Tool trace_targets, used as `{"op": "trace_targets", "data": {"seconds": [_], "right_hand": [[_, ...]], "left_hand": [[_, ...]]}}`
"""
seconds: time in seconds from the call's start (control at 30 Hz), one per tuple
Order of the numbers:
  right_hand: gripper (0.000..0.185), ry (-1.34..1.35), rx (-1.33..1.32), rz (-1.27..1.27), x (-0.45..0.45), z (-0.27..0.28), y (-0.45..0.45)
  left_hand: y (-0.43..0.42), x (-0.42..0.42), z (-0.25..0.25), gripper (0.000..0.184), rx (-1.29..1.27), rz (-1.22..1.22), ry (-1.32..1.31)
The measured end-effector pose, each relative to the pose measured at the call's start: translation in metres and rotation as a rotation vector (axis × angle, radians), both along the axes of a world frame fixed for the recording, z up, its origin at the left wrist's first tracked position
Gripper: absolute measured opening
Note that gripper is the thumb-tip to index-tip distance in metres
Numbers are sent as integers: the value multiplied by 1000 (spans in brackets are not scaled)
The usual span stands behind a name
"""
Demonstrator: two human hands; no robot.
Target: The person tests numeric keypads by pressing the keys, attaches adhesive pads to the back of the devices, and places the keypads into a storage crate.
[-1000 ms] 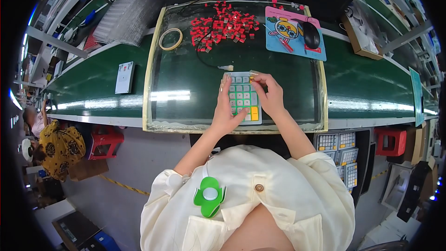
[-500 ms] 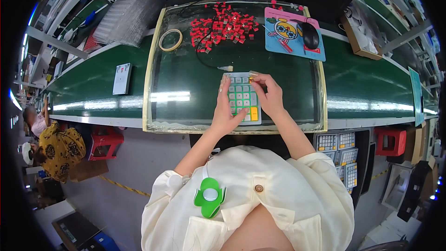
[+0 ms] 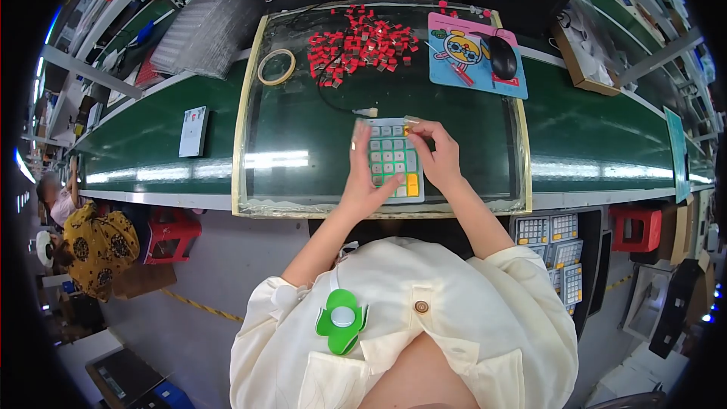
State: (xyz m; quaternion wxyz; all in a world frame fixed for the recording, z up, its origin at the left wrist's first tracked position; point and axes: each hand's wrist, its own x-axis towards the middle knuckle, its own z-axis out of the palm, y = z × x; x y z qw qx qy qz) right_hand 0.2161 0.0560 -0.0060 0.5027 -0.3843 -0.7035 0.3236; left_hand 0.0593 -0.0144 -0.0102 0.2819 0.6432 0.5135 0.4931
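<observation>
A numeric keypad with white and yellow keys lies on the glass-like mat, its gaps glowing green. My left hand is beside its left edge, with fingers stretched upward and blurred at the tips. The left thumb reaches over the lower keys. At the upper right corner, my right hand is bent round the keypad's edge, with index finger and thumb near a yellow key. Just above the keypad lies the light plug end of a black cable.
Red USB pieces are heaped at the back, beside a tape roll. A black mouse rests on a colourful mouse pad. A white box lies left. Several keypads are stacked below right. A person is far left.
My left fingers have shifted left, away from the keypad's edge, and its left key column shows more. My right hand stays at the upper right corner. The view has moved slightly.
</observation>
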Motion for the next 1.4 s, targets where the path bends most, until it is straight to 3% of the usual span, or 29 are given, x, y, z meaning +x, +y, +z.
{"op": "trace_targets", "data": {"seconds": [0.07,0.23,0.37,0.63,0.77,0.9,1.0,1.03,1.07,1.1,1.13,1.23,1.27,1.33,1.4], "right_hand": [[16,-37,41,-5,2,6,7],[15,-297,-47,67,-7,26,49],[15,-276,-100,108,-15,24,58],[17,-348,-6,165,-13,36,55],[15,-104,-245,222,-6,43,56],[20,112,-313,366,-6,26,66],[22,-15,-233,269,-11,28,75],[27,-110,-187,219,-10,30,80],[33,-108,-41,159,-7,28,89],[32,-323,182,-41,4,29,98],[26,-386,429,-167,19,23,113],[26,-673,488,-582,66,3,142],[29,-774,462,-660,77,4,143],[36,-832,478,-731,97,-9,151],[40,-806,307,-748,99,-18,148]], "left_hand": [[16,-17,6,80,76,47,90],[77,-62,24,38,-12,112,793],[89,-64,25,22,-14,74,731],[82,-54,43,19,-10,-48,578],[80,-51,48,17,90,-111,477],[81,-48,46,17,65,-175,363],[92,-51,42,25,-119,-157,368],[90,-49,42,29,-44,-124,425],[88,-44,44,35,34,-87,483],[87,-39,47,40,116,-47,543],[71,-29,82,48,51,-173,447],[10,7,163,47,212,-760,20],[-6,15,182,47,300,-972,12],[-46,31,202,41,451,-1023,14],[-63,43,202,37,663,-878,89]]}}
